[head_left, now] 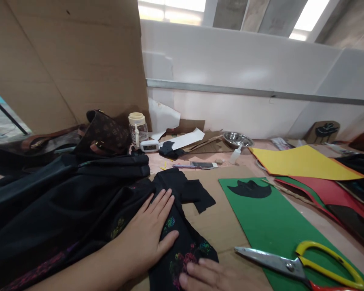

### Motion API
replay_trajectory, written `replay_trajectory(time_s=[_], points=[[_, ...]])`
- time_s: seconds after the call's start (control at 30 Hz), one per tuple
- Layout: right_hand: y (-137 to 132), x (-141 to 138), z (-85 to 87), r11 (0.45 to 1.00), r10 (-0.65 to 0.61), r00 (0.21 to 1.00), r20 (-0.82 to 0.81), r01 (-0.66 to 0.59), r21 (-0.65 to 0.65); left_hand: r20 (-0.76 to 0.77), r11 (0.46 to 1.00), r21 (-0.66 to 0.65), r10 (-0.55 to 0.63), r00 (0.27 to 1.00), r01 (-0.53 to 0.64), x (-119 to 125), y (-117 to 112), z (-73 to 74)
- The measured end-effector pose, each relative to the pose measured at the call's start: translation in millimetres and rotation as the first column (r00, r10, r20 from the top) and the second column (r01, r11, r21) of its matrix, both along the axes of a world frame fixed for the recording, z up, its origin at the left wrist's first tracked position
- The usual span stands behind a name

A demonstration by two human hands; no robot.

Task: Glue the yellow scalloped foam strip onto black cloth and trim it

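Note:
My left hand (153,230) lies flat on black fabric (177,236) with coloured floral patches, its fingers stretched out and pointing away from me. Lower down, my right hand (210,277) rests on the edge of the same fabric; its fingers are extended and the rest is cut off by the frame. Beneath the fabric is a brown cardboard sheet (230,226). To the right, scissors (288,264) with yellow and red handles lie partly across a green sheet (279,226). A black crescent-shaped cutout (250,189) sits on that sheet.
Behind stand a brown patterned handbag (109,133), a jar (138,127), a small digital clock (149,146), a metal bowl (238,140) and a small white bottle (235,155). Yellow (303,161) and red sheets (333,192) are stacked at right. A white wall (245,60) borders the back.

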State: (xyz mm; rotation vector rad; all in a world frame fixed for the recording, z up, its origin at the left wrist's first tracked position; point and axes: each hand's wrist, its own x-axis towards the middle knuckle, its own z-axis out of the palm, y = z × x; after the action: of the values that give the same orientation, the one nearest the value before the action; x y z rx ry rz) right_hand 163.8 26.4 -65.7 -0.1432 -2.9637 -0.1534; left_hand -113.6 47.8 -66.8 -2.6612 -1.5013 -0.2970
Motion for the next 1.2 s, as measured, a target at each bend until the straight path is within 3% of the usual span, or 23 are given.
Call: replay_trajectory(time_s=[0.1, 0.23, 0.3, 0.4, 0.5, 0.57, 0.63, 0.73, 0.83, 0.93, 1.0, 1.07, 1.2], points=[[-4, -7, 16.3, 0.989, -0.028, 1.000, -0.011, 0.029, 0.142, -0.014, 0.998, -0.063, 0.003, 1.000, -0.004, 2, -1, 8.7], [-14, -1, 21.4, 0.994, 0.022, 0.998, 0.056, -0.028, 0.103, -0.004, 0.995, -0.095, 0.020, 1.000, -0.021, 4, -1, 15.6], [-18, 3, 30.8, 0.999, 0.032, 0.995, 0.091, -0.033, 0.019, 0.000, 0.994, -0.105, 0.026, 1.000, -0.026, 4, -1, 15.5], [-21, 6, 62.1, 0.979, 0.027, 0.988, 0.155, 0.006, -0.203, -0.005, 0.989, -0.143, 0.035, 0.999, -0.035, 4, -1, 15.0], [-21, 6, 97.7, 0.879, -0.022, 0.982, 0.187, 0.108, -0.464, 0.005, 0.983, -0.178, 0.044, 0.999, -0.043, 5, 0, 16.2], [-18, 9, 109.2, 0.813, -0.107, 0.969, 0.223, 0.215, -0.541, 0.020, 0.980, -0.194, 0.046, 0.999, -0.041, 5, -1, 17.4], [-16, 16, 106.0, 0.772, -0.177, 0.946, 0.271, 0.304, -0.558, 0.043, 0.977, -0.211, 0.048, 0.998, -0.038, 6, -1, 18.1], [-12, 25, 81.7, 0.750, -0.221, 0.933, 0.283, 0.348, -0.562, 0.093, 0.973, -0.230, 0.055, 0.994, -0.032, 6, -1, 18.0], [-12, 24, 51.0, 0.789, -0.228, 0.971, 0.079, 0.231, -0.570, 0.164, 0.971, -0.239, 0.061, 0.985, -0.020, 6, -1, 18.0], [-14, 14, 31.0, 0.796, -0.276, 0.950, -0.147, 0.140, -0.589, 0.261, 0.970, -0.244, 0.052, 0.964, 0.014, 9, -3, 22.0], [-14, 6, 29.9, 0.768, -0.315, 0.929, -0.196, 0.128, -0.628, 0.342, 0.963, -0.259, 0.026, 0.939, 0.067, 10, -6, 28.7], [-12, -1, 39.2, 0.713, -0.363, 0.913, -0.188, 0.143, -0.686, 0.436, 0.945, -0.295, 0.004, 0.900, 0.139, 11, -9, 38.3], [6, -11, 72.7, 0.525, -0.605, 0.783, -0.147, 0.252, -0.813, 0.640, 0.853, -0.436, 0.070, 0.766, 0.286, 5, -11, 59.5]])
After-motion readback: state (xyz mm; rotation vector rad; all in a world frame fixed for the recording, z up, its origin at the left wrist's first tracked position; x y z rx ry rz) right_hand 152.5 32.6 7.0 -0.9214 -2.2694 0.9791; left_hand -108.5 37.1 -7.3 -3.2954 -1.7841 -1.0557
